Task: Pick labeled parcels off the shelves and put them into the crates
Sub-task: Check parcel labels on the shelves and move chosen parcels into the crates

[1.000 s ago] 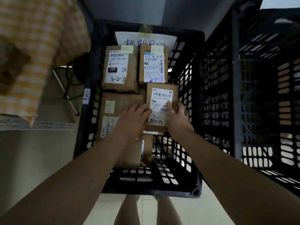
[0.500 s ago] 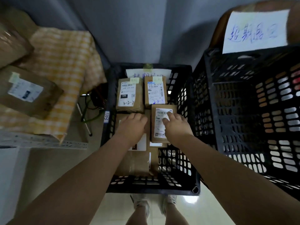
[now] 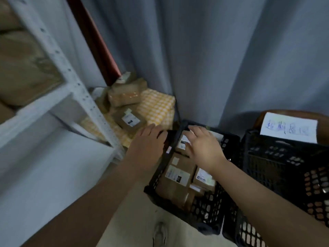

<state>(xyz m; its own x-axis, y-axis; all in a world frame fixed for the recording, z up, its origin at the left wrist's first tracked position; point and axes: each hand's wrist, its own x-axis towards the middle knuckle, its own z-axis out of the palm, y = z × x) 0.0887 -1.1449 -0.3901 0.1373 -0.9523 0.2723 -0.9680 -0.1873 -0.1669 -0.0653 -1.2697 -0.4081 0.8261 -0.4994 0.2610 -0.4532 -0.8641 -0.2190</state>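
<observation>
Since half a second ago my view has swung up and to the left, and both hands have come off the parcels in the crate.

Left hand (image 3: 148, 141): fingers straight and together, holding nothing. It sits over the left rim of the black crate (image 3: 210, 216), partly outside it. Contact with the rim: cannot tell, blurred.

Right hand (image 3: 203, 148): fingers loosely spread, palm down, holding nothing. It hovers above the far end of the crate, over a labelled parcel (image 3: 182, 143) that it partly hides.

Inside the crate, nearer me: a large brown parcel (image 3: 176, 177) lies flat, with a white label and a small pale sticker on top. Just beside it on the right lies a small parcel (image 3: 203, 177), label up. Their edges look to be touching. Label text is too blurred to read.

Second black crate (image 3: 277, 166) stands just to the right of the first. A white paper sign (image 3: 289, 130) with blue handwriting stands at its far edge.

Left of the crates: a yellow checked cloth (image 3: 156, 106) with a flat labelled parcel (image 3: 130, 120) on it and a taped parcel (image 3: 124, 97) stacked behind that.

Far left: a white shelf unit (image 3: 71, 75), with brown parcels (image 3: 23, 72) on its upper level, heavily blurred.

A grey curtain (image 3: 195, 50) hangs behind everything.
</observation>
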